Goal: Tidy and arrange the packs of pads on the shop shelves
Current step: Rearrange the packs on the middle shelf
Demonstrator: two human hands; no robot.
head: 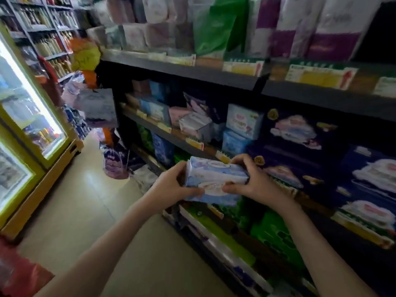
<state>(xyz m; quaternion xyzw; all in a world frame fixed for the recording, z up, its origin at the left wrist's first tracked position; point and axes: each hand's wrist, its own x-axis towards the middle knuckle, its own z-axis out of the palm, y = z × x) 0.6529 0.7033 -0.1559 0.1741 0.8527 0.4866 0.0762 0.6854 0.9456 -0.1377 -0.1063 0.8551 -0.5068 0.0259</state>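
I hold a light blue and white pack of pads (214, 181) in front of the shelves, at about the height of the lower shelf. My left hand (173, 185) grips its left end, fingers curled over the top and thumb underneath. My right hand (250, 181) grips its right end the same way. On the middle shelf (171, 130) behind it stand more packs: pale blue ones (242, 120), a pink one (177, 115) and a white one lying askew (195, 125). Dark navy packs (300, 136) fill the shelf to the right.
The top shelf (192, 70) carries large tissue and paper-roll packs with price labels along its edge. Green packs (267, 230) sit on the bottom shelf. A lit glass-door fridge (32, 116) stands on the left across a beige floor aisle (85, 211). Bags (113, 163) lie on the floor by the shelf end.
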